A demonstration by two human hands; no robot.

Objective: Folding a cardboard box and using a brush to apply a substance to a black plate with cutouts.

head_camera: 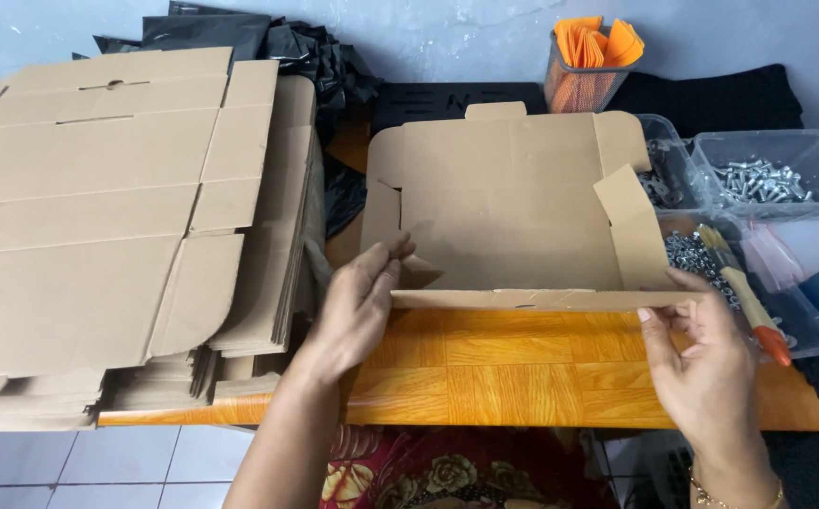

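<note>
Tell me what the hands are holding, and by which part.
Both hold the flat cardboard box blank by its folded-up near flap: the left hand at the flap's left end, the right hand at its right end.

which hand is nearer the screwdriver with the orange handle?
Right. The right hand grips the near flap of the cardboard box at its right end, just left of the screwdriver. The left hand holds the flap's left end, far across the box.
</note>
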